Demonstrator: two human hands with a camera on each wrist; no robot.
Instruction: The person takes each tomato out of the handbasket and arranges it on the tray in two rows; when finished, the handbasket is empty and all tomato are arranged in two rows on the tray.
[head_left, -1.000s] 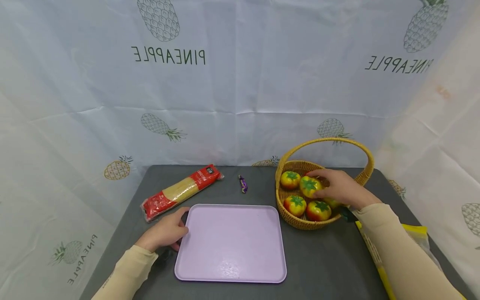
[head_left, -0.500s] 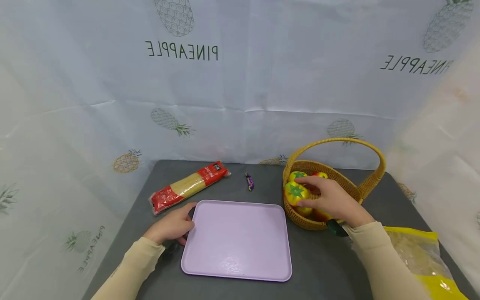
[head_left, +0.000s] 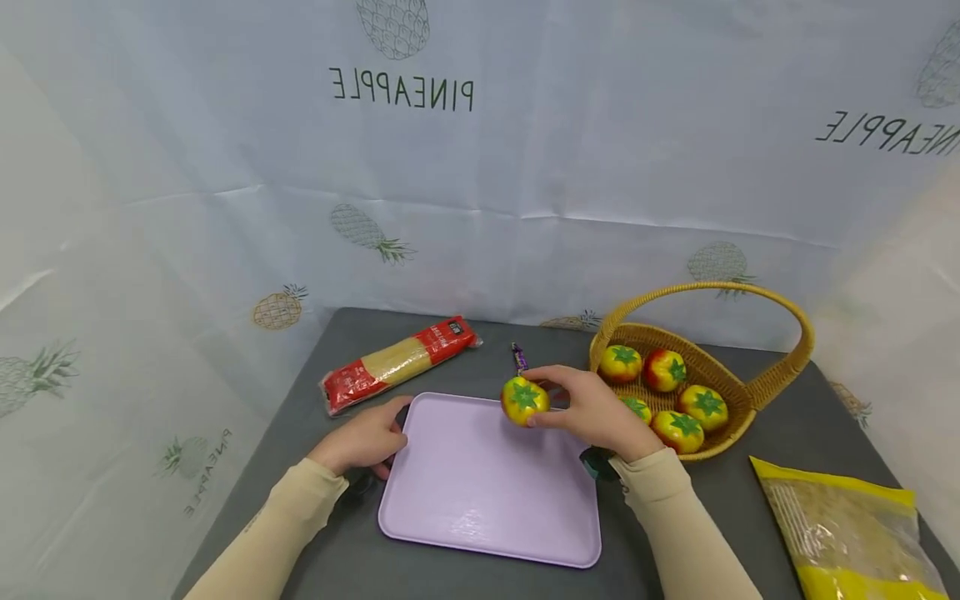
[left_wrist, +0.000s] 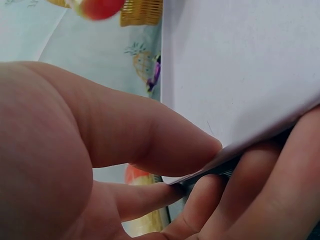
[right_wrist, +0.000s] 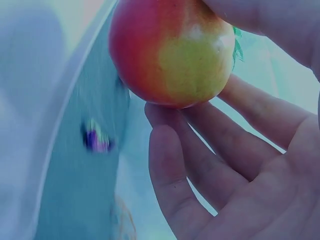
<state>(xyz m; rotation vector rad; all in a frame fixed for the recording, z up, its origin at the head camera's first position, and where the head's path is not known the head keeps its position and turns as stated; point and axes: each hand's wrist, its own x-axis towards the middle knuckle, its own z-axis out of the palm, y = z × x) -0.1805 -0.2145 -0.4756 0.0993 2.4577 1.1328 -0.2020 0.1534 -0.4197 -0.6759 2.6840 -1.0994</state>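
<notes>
One fruit [head_left: 520,402] held aloft
Right hand [head_left: 596,408] pinches it, fingers half-curled; left hand [head_left: 365,437] grips the tray [head_left: 487,492], thumb on top.

A red-ended pack [head_left: 401,364] is laid aslant at the far left of the dark surface [head_left: 701,525]. A purple-wrapped candy [head_left: 519,358] is seen to its right, near the far edge. At the right, a clear bag [head_left: 847,529] edged in yellow is laid flat. Behind, a pale cloth [head_left: 600,142] is hung, printed with pineapples [head_left: 358,225] and mirrored lettering [head_left: 401,89].
</notes>
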